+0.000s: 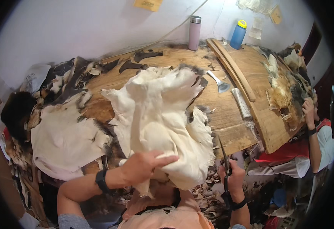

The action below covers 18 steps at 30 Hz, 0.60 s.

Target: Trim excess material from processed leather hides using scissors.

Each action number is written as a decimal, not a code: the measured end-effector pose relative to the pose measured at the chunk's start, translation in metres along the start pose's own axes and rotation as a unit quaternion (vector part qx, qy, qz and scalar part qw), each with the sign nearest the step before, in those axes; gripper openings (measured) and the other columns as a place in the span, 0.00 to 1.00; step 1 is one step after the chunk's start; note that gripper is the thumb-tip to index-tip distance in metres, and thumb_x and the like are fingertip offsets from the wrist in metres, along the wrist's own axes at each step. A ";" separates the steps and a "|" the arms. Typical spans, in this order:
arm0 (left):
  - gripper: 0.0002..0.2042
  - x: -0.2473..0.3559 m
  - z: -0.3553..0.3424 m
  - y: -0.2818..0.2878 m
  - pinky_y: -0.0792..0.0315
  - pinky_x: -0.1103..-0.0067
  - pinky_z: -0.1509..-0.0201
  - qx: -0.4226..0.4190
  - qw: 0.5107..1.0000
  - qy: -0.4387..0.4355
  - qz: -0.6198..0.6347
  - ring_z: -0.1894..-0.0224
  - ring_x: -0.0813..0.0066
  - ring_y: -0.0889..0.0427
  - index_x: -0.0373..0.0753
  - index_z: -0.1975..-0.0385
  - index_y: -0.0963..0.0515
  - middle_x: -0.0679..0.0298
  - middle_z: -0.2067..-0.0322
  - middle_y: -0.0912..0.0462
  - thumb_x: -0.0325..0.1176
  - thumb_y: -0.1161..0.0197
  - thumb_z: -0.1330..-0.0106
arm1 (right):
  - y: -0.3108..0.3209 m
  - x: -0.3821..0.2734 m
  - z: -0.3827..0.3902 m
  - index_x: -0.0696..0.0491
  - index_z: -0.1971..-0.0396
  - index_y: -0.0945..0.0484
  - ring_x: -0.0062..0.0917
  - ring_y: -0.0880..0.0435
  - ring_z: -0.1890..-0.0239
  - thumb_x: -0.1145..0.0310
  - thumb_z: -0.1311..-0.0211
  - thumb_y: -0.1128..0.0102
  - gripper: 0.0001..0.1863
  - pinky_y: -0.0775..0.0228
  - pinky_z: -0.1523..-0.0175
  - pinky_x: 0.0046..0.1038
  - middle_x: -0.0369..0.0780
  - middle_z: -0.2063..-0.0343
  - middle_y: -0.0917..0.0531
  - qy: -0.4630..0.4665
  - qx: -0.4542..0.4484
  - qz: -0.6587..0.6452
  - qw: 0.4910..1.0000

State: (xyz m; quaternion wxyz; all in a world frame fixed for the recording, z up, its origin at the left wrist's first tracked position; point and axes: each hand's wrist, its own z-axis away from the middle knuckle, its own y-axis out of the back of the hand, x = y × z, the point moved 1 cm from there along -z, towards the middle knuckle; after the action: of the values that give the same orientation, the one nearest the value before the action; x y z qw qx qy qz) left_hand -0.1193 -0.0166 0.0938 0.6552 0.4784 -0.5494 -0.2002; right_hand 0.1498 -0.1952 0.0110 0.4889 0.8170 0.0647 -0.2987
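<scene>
A large cream-white hide (151, 110), with dark fur showing along its edges, lies skin side up before me and hangs over the table's near edge. My left hand (144, 165) rests on its lower part, fingers stretched out across the skin. To the right of the hide, my right hand (234, 177) is closed round a pair of dark scissors (225, 160). Their narrow blades point away from me, apart from the hide. Whether the blades are spread I cannot tell.
Another pale hide (67, 137) lies at left, by fur scraps (67, 76). On the wooden table (228, 129) are a broad-bladed scraper (219, 82), a white strip (241, 102) and wooden boards (235, 68). Two bottles stand behind. A co-worker's hand (309, 111) touches furs at right.
</scene>
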 end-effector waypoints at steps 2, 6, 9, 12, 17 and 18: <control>0.25 0.001 -0.019 0.019 0.23 0.72 0.63 0.023 1.000 0.002 -0.003 0.66 0.56 0.20 0.50 0.50 0.26 0.54 0.61 0.23 0.21 0.45 0.51 | 0.010 0.009 -0.004 0.54 0.70 0.25 0.39 0.24 0.81 0.68 0.53 0.35 0.11 0.33 0.76 0.32 0.44 0.84 0.24 -0.008 0.016 -0.003 1.000; 0.22 -0.014 -0.069 0.070 0.27 0.71 0.55 0.207 0.976 -0.035 -0.050 0.62 0.53 0.22 0.44 0.58 0.21 0.51 0.64 0.22 0.19 0.49 0.55 | 0.036 0.026 -0.006 0.54 0.68 0.26 0.41 0.24 0.80 0.68 0.50 0.38 0.10 0.33 0.74 0.31 0.44 0.83 0.24 -0.030 0.066 0.024 0.997; 0.21 -0.031 -0.109 0.113 0.28 0.71 0.57 0.332 0.940 -0.018 -0.077 0.63 0.54 0.22 0.40 0.64 0.19 0.50 0.66 0.21 0.18 0.52 0.57 | 0.052 0.034 -0.003 0.54 0.68 0.27 0.43 0.25 0.79 0.67 0.48 0.39 0.09 0.34 0.73 0.32 0.45 0.83 0.26 -0.066 0.081 0.025 0.994; 0.21 -0.058 -0.139 0.144 0.27 0.72 0.57 0.476 0.861 -0.005 -0.180 0.63 0.57 0.20 0.41 0.63 0.18 0.54 0.63 0.20 0.17 0.52 0.55 | 0.060 0.037 0.000 0.54 0.70 0.28 0.41 0.29 0.84 0.68 0.46 0.42 0.07 0.37 0.77 0.31 0.45 0.85 0.29 -0.041 0.108 0.075 0.990; 0.25 -0.112 -0.167 0.131 0.32 0.71 0.44 0.527 0.794 -0.018 -0.302 0.47 0.57 0.29 0.47 0.53 0.23 0.52 0.44 0.33 0.15 0.53 0.49 | 0.071 0.039 0.015 0.56 0.71 0.29 0.40 0.31 0.85 0.68 0.46 0.42 0.08 0.39 0.78 0.31 0.44 0.86 0.30 -0.042 0.108 0.091 0.989; 0.26 -0.138 -0.179 0.114 0.35 0.70 0.40 0.502 0.794 -0.029 -0.341 0.43 0.53 0.33 0.46 0.50 0.25 0.51 0.43 0.36 0.15 0.54 0.48 | 0.067 0.041 0.019 0.56 0.71 0.29 0.41 0.30 0.85 0.68 0.47 0.42 0.08 0.38 0.78 0.31 0.45 0.86 0.30 -0.065 0.100 0.092 0.989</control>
State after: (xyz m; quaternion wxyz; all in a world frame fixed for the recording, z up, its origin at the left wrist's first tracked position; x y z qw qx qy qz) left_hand -0.0302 0.2173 0.1287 0.1963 0.8904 -0.3927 -0.1201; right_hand 0.2021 -0.2536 0.0327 0.4334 0.8430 -0.0731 -0.3100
